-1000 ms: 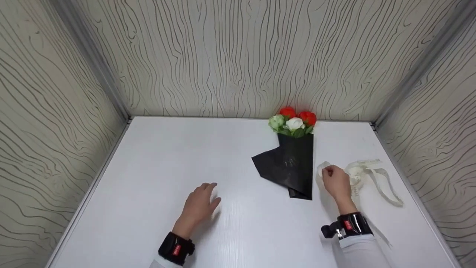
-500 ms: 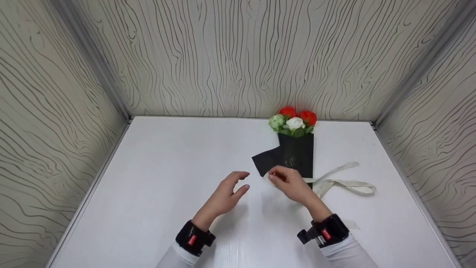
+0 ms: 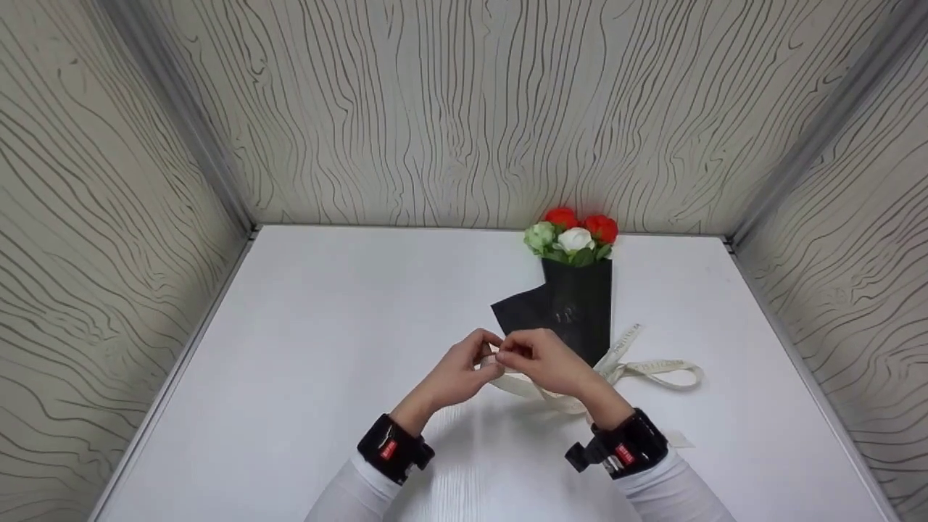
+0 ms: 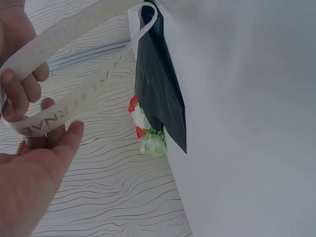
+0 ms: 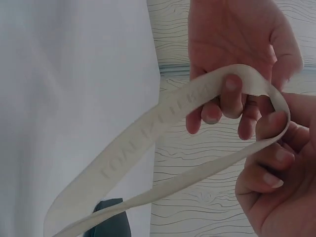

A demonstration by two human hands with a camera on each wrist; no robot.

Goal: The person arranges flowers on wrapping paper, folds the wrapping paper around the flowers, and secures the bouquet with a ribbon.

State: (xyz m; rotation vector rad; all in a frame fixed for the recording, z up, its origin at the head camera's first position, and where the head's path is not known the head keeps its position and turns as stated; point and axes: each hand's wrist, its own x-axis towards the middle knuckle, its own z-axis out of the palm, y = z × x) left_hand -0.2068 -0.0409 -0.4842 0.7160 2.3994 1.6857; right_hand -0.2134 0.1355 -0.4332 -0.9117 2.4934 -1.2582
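A cream ribbon with printed lettering (image 3: 512,385) runs between both hands over the middle of the table. My right hand (image 3: 554,362) pinches its end, with the index finger and thumb bent around it. My left hand (image 3: 458,373) meets the right one, its fingers curled at the ribbon and its thumb apart in the right wrist view. The ribbon (image 5: 153,126) forms a loop there, crossing the left fingers (image 5: 231,94). Behind the hands lies a bouquet of red, white and green flowers (image 3: 575,240) in black wrapping paper (image 3: 580,297).
More ribbon (image 3: 667,371) lies looped on the white table (image 3: 348,304), right of the bouquet. A small pale piece (image 3: 679,438) rests by the right wrist. Patterned panels (image 3: 435,109) enclose the table at the back and sides.
My right hand has carried the ribbon leftward from the right side of the table. The left hand has moved right and forward to meet it. The bouquet has stayed put.
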